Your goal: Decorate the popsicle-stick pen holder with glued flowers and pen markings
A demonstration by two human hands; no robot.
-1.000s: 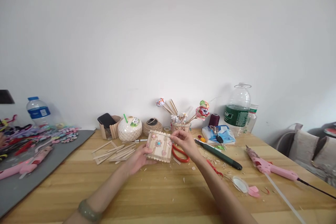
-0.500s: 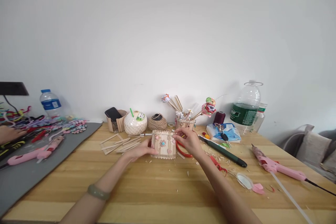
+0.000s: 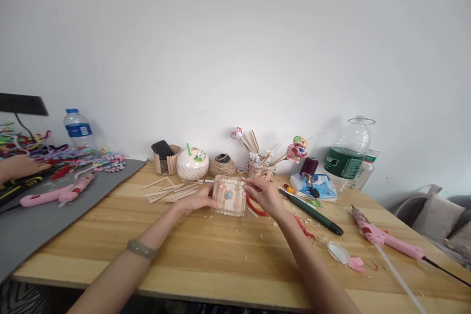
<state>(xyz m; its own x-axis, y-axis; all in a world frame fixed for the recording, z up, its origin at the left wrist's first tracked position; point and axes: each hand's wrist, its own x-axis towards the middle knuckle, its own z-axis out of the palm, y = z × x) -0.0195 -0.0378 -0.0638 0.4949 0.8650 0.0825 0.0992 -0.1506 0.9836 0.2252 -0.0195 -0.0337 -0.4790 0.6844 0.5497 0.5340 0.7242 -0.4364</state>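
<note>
A small box of wooden craft sticks [image 3: 228, 205], with scalloped edges and little flower and heart decorations on its front, is tilted up off the middle of the table. My left hand [image 3: 196, 201] grips its left side, thumb across the front and fingers behind. At the upper right corner, my right hand [image 3: 263, 195] has its thumb and fingers closed on the edge; whether a small piece sits between them is hidden. Red-handled scissors [image 3: 259, 210] lie partly behind my right hand. Loose craft sticks [image 3: 172, 191] are spread left of the box.
Along the wall stand a stick holder with a phone [image 3: 164, 157], a wrapped coconut [image 3: 192, 164], twine [image 3: 222, 165] and a large bottle [image 3: 346, 159]. Pink glue guns [image 3: 386, 240] lie on both sides. At far left, another person's hand [image 3: 22, 167] is over craft bits.
The view has shifted slightly, showing the table's front edge. Both hands stay at the box, with the right fingers still at its upper right corner. The other person's hand has moved.
</note>
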